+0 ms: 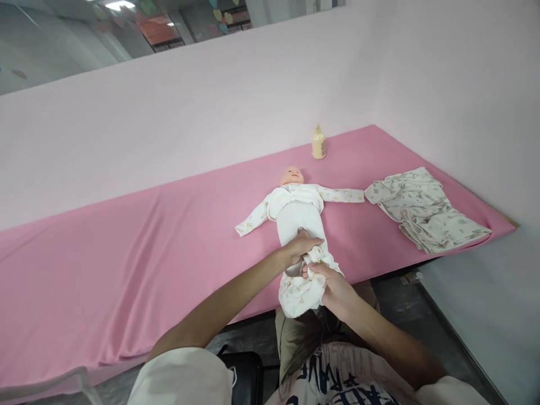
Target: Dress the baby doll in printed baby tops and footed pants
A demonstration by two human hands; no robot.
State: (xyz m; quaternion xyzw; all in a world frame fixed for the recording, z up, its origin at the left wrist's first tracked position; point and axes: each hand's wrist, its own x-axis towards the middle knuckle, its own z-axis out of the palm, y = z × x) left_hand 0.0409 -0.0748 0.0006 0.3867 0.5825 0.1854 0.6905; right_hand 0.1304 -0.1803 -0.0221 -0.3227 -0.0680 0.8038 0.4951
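A baby doll lies on its back, head toward the wall, its arms spread in a long-sleeved white printed top. Plain white cloth covers its belly. Around its lower end are bunched white printed baby pants, which hang over the table's near edge. My left hand is closed on the upper part of the pants, against the doll's body. Lower and to the right, my right hand grips the bunched fabric, fingers curled into it. The doll's legs are hidden by cloth and hands.
A pink sheet with folds at left covers the table. Near the wall stands a pale yellow pump bottle. A crumpled printed cloth lies at right, touching the doll's sleeve end. A black object is below the near edge.
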